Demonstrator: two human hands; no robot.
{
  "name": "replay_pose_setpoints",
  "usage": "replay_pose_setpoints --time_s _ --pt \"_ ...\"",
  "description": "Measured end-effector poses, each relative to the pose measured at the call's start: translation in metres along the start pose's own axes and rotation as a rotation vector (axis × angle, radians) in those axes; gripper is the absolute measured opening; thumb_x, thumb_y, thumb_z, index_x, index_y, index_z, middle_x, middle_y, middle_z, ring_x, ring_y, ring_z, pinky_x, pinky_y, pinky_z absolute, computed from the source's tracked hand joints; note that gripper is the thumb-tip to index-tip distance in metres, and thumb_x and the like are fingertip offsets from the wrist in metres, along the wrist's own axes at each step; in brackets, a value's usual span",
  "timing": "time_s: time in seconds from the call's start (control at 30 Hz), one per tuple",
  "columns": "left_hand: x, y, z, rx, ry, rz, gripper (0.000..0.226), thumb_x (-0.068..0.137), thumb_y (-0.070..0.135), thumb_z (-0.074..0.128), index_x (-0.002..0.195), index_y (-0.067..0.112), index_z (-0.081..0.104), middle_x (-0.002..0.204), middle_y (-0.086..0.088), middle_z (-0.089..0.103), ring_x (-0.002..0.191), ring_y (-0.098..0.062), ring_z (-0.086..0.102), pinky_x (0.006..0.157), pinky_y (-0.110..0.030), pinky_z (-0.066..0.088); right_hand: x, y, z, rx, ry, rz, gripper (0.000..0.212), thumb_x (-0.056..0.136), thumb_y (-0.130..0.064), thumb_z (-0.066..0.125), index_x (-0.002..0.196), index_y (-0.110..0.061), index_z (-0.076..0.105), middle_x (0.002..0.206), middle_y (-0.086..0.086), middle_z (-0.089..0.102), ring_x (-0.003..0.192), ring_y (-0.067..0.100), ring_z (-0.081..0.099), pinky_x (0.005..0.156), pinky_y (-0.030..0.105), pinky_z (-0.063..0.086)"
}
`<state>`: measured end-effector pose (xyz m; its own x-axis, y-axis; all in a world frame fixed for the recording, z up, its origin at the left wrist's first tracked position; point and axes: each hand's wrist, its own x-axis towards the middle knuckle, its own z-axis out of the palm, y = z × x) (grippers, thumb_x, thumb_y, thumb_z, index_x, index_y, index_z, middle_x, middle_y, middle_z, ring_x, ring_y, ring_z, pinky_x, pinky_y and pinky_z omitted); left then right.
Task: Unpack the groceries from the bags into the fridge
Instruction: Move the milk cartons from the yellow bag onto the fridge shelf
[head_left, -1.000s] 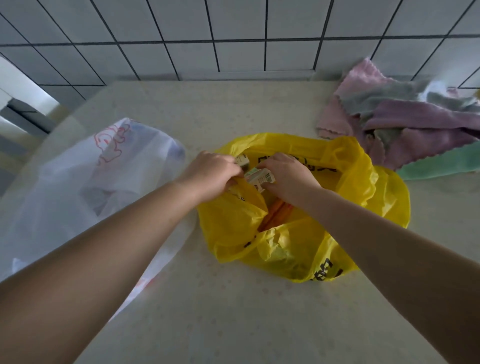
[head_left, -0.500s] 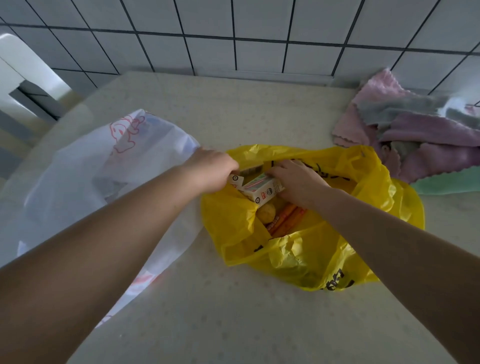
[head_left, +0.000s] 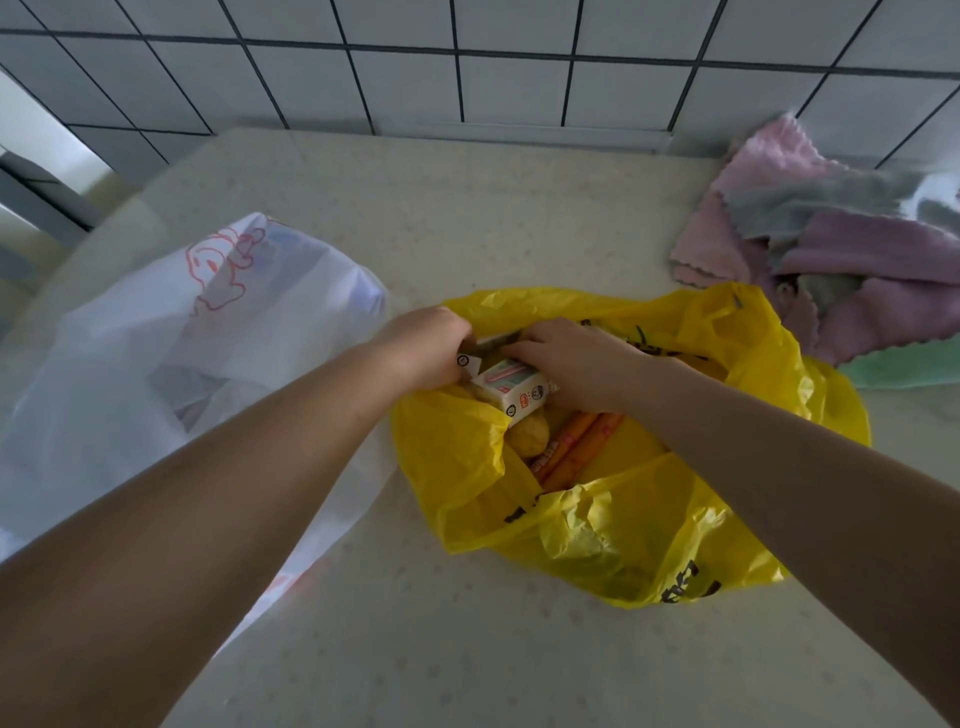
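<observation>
Head view shows my left hand (head_left: 423, 345) and right hand (head_left: 576, 364) both gripping the small carton (head_left: 511, 387) inside the yellow bag (head_left: 649, 519); I should lift it straight up, clear of the plastic.

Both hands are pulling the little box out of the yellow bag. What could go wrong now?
1. The yellow bag is floppy, so lifting the box might drag its edge up and let the round yellow thing or the orange sticks slide about.
2. The left hand and right hand cover much of the box, so I cannot tell how firm the grip is; it might slip.
</observation>
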<state>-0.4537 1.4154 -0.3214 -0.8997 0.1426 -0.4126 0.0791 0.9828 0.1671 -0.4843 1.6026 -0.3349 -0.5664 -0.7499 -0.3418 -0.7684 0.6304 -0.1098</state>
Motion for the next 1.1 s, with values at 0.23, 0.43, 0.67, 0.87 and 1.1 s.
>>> replay_pose_setpoints --time_s 0.23,0.43,0.67,0.87,1.1 --pt "-0.009 -0.006 0.002 -0.124 -0.013 0.030 0.039 0.078 0.031 0.073 0.114 0.017 0.067 0.119 -0.008 0.058 0.106 -0.025 0.056 0.088 -0.031 0.045 -0.012 0.000 0.003 0.052 0.027 0.072 0.065 0.082 -0.033 0.065 0.139 -0.027 0.033 0.131 0.002 0.041 0.123 0.024 0.038 0.095 0.042 0.046" --pt "-0.030 -0.005 -0.002 -0.445 -0.072 0.050 0.026 0.075 0.018 0.077 0.095 0.020 0.061 0.105 0.001 0.063 0.101 -0.017 0.059 0.087 -0.035 0.049 -0.028 -0.005 0.006 0.197 0.079 0.153 0.064 0.080 -0.029 0.068 0.135 -0.025 0.036 0.130 0.001 0.041 0.125 0.023 0.038 0.094 0.038 0.046" --pt "-0.044 -0.009 -0.004 -0.615 -0.197 0.053 0.033 0.075 0.013 0.077 0.094 0.028 0.055 0.103 0.006 0.063 0.098 -0.015 0.062 0.085 -0.032 0.052 -0.038 -0.012 0.010 0.318 0.081 0.184 0.068 0.075 -0.028 0.072 0.133 -0.025 0.038 0.130 -0.001 0.042 0.125 0.020 0.038 0.100 0.040 0.042" --pt "-0.056 -0.019 0.005 -0.655 -0.222 -0.041 0.071 0.071 0.018 0.082 0.130 0.019 0.043 0.122 -0.001 0.058 0.109 -0.018 0.059 0.093 -0.040 0.052 -0.044 -0.020 0.004 0.414 0.084 0.224 0.079 0.068 -0.033 0.079 0.135 -0.022 0.038 0.129 0.000 0.046 0.121 0.020 0.043 0.099 0.035 0.041" --pt "-0.070 -0.021 0.008 -0.559 -0.129 -0.076 0.074 0.064 0.026 0.086 0.127 0.017 0.048 0.116 0.001 0.059 0.105 -0.016 0.058 0.090 -0.035 0.052 -0.057 -0.033 0.002 0.512 0.107 0.291 0.077 0.062 -0.041 0.083 0.126 -0.021 0.045 0.118 -0.003 0.053 0.107 0.016 0.051 0.081 0.027 0.044"
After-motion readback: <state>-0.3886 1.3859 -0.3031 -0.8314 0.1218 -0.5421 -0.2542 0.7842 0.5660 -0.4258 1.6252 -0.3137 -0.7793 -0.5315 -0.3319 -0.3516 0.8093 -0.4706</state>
